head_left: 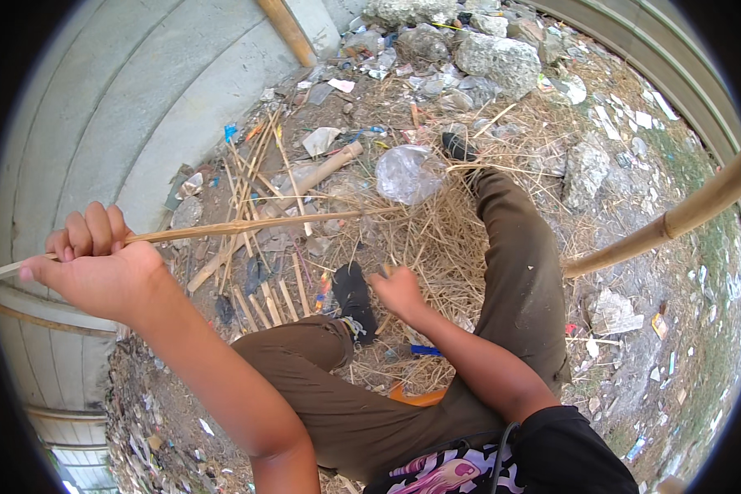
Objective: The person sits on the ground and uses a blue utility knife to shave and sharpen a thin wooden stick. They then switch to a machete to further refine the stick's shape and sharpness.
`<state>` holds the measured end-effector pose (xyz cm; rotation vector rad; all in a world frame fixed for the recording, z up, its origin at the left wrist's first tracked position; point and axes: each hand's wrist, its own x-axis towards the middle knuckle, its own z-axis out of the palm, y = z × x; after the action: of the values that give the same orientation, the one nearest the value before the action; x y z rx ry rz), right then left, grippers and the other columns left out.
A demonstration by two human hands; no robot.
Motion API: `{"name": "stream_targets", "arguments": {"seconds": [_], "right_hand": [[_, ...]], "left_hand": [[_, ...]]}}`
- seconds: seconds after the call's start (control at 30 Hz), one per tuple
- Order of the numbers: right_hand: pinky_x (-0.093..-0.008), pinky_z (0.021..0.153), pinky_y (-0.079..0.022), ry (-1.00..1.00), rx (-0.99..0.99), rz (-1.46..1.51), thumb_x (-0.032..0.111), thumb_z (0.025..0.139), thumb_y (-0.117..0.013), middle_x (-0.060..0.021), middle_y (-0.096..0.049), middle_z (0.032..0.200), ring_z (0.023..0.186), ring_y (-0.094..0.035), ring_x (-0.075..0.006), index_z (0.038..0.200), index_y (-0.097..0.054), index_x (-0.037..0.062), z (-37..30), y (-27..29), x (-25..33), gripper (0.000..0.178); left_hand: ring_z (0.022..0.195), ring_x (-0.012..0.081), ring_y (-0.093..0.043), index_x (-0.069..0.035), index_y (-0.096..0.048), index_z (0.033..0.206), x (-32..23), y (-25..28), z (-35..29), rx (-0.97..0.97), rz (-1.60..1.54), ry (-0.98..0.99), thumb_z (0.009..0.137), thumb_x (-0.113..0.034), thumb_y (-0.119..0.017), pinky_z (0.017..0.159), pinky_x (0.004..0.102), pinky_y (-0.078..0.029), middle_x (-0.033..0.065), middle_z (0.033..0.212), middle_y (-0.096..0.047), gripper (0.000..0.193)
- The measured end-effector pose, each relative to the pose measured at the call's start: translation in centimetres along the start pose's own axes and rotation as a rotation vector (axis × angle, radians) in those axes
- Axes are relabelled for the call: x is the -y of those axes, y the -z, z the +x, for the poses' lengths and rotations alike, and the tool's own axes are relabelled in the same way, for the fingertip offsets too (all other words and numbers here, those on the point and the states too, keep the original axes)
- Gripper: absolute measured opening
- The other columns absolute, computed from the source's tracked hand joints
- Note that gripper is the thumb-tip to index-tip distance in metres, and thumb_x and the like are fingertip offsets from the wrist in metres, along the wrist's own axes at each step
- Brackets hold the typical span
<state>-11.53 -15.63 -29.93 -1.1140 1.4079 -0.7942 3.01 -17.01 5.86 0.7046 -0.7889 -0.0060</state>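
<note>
A long, thin bamboo strip (263,222) stretches from the left edge to the middle of the head view. My left hand (99,259) is raised at the left, its fingers wrapped round that strip near one end. Lower down, between my knees, my right hand (397,292) is closed; whatever it holds is mostly hidden by the fingers. It is next to my dark left shoe (354,300) and a heap of pale bamboo shavings (436,239). The strip's far end lies over this heap, apart from the right hand.
Cut bamboo strips (243,185) and a thicker bamboo piece (325,171) lie on the littered ground. Beyond the shavings sits a clear plastic bag (409,174). A bamboo pole (667,224) slants in from the right. Rocks (498,62) and a grey wall (140,107) stand farther off.
</note>
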Motion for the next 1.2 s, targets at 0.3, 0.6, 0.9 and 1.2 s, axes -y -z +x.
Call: {"name": "stream_targets", "arguments": {"seconds": [0.3, 0.6, 0.9, 1.2], "right_hand": [[-0.0408, 0.059, -0.048, -0.015, 0.179, 0.143, 0.025, 0.083, -0.066, -0.0116, -0.064, 0.061, 0.056, -0.061, -0.0233, 0.069, -0.066, -0.0005, -0.1, -0.5, -1.5, 0.029], [-0.0434, 0.057, -0.047, 0.274, 0.201, -0.011, 0.025, 0.084, -0.066, -0.0144, -0.059, 0.056, 0.052, -0.059, -0.0274, 0.068, -0.062, -0.0018, -3.5, 0.2, 3.8, 0.032], [-0.0417, 0.056, -0.046, 0.117, 0.115, 0.083, 0.025, 0.086, -0.065, -0.0136, -0.059, 0.056, 0.051, -0.054, -0.0239, 0.072, -0.064, -0.0032, -2.2, 0.4, 2.5, 0.032], [-0.0393, 0.055, -0.046, -0.25, 0.2, 0.286, 0.022, 0.085, -0.066, -0.0076, -0.058, 0.057, 0.053, -0.057, -0.0192, 0.07, -0.066, -0.0028, 2.2, 0.4, -1.8, 0.029]], "left_hand": [[0.051, 0.0097, -0.011, -0.018, -0.027, 0.067, -0.4, 2.0, 1.4, 0.595, -0.444, 0.281, 0.108, -0.048, -0.043, 0.048, 0.029, -0.011, -0.0046, 0.056, -0.021, 0.053], [0.053, 0.0107, -0.011, -0.017, -0.024, 0.066, -0.7, 1.4, 0.2, 0.377, -0.282, 0.185, 0.11, -0.035, -0.045, 0.049, 0.0294, -0.012, -0.0038, 0.057, -0.018, 0.052], [0.052, 0.0106, -0.011, -0.017, -0.023, 0.068, -0.7, 1.1, -0.2, 0.348, -0.24, 0.13, 0.109, -0.043, -0.046, 0.049, 0.0301, -0.011, -0.0042, 0.058, -0.018, 0.053], [0.05, 0.0089, -0.009, -0.019, -0.024, 0.069, -0.5, 0.9, 0.5, 0.419, -0.268, 0.172, 0.108, -0.051, -0.046, 0.049, 0.0294, -0.011, -0.0052, 0.057, -0.018, 0.055]]}}
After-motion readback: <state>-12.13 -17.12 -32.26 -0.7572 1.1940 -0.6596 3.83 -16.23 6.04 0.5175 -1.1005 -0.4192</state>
